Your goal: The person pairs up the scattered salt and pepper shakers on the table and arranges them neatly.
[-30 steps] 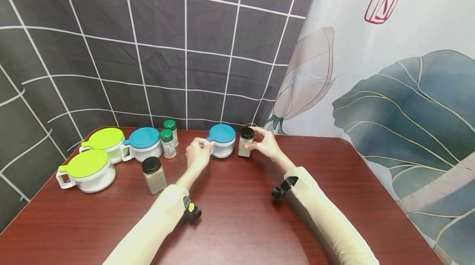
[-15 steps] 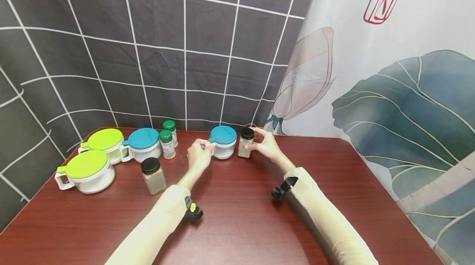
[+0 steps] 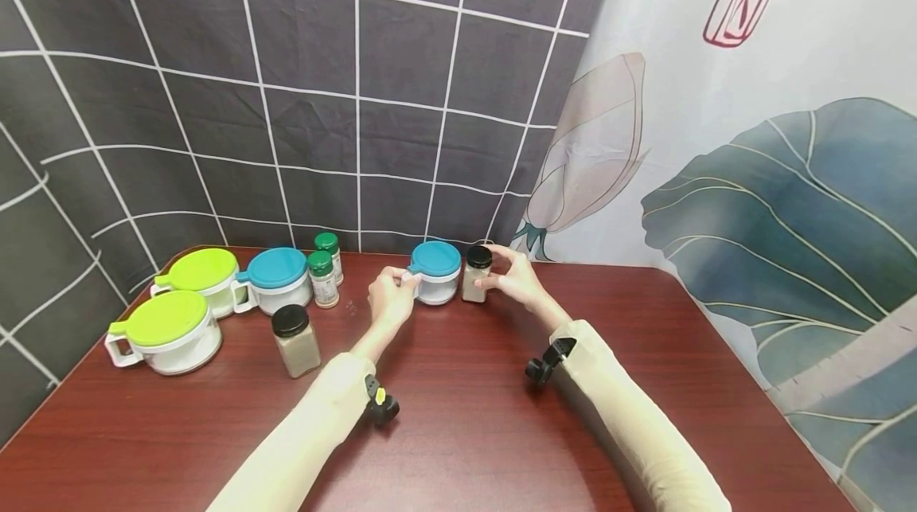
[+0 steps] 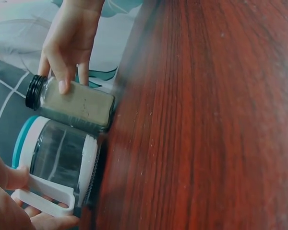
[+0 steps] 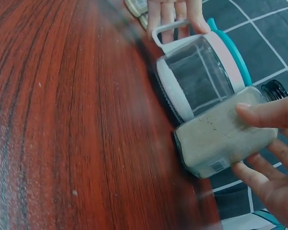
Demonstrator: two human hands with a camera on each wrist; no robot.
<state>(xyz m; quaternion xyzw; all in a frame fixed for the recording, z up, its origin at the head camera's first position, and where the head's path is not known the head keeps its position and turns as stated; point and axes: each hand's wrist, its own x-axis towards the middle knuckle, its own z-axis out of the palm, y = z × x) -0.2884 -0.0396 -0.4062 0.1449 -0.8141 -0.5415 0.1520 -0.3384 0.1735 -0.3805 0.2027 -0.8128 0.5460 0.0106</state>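
Observation:
My left hand point(image 3: 392, 295) grips the white handle point(image 4: 48, 194) of a clear jar with a blue lid point(image 3: 436, 259), near the table's back edge. In the left wrist view some white contents lie at the jar's bottom. Just to its right stands a square glass spice jar point(image 3: 476, 283) with a black screw lid and beige powder inside. My right hand point(image 3: 517, 281) holds that spice jar from the right, thumb on the near side and fingers behind, as the right wrist view shows. The two jars stand upright side by side, very close together.
On the left stand two green-lidded jars point(image 3: 167, 318), another blue-lidded handled jar point(image 3: 278, 269), two small green-capped shakers point(image 3: 324, 281) and a second black-lidded spice jar point(image 3: 296, 341). A dark grid-patterned cloth point(image 3: 301, 130) hangs behind the reddish-brown table point(image 3: 466, 432).
My left hand has slid the blue-lidded jar a little to the right, closer to the spice jar. My right hand and the spice jar have hardly moved.

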